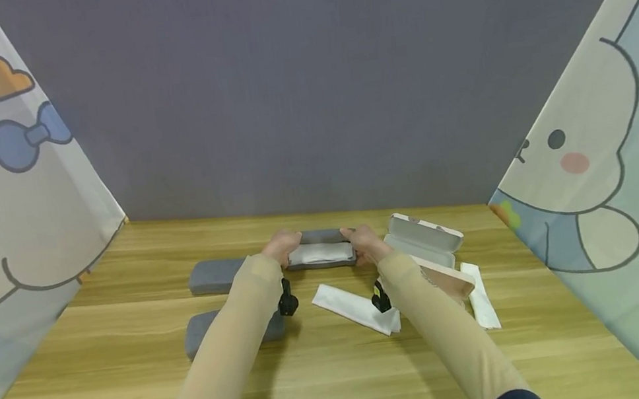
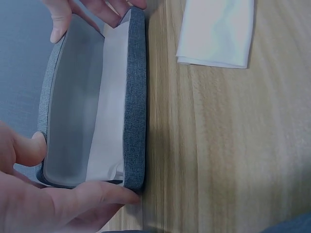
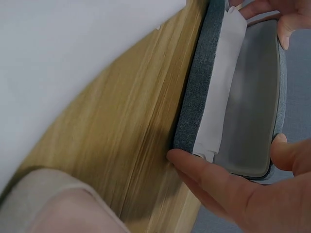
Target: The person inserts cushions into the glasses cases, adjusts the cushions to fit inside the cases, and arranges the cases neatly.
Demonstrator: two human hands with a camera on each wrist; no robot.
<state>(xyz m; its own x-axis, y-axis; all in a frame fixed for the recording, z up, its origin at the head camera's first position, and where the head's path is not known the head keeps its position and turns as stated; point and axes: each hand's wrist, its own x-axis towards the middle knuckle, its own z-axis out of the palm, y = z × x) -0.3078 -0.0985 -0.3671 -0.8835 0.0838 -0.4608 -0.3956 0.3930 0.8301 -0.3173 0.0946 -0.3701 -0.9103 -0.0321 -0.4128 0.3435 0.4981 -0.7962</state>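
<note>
A grey fabric glasses case (image 1: 321, 265) stands with its lid raised near the back of the table, held between both hands. A folded white cloth (image 1: 319, 252) lies inside it. My left hand (image 1: 282, 246) grips the left end; in the left wrist view its thumb (image 2: 31, 148) presses the lid's edge and its fingers lie along the base (image 2: 136, 97). The right hand (image 1: 365, 243) holds the other end the same way, with the thumb (image 3: 286, 150) at the lid and the index finger near the base's corner (image 3: 194, 107).
Two closed grey cases (image 1: 215, 277) lie to the left, partly behind the left arm. A folded white cloth (image 1: 353, 308) lies in front of the held case. To the right are an open pale case (image 1: 420, 240), a pinkish case (image 1: 446, 280) partly hidden, and another white cloth (image 1: 481, 296).
</note>
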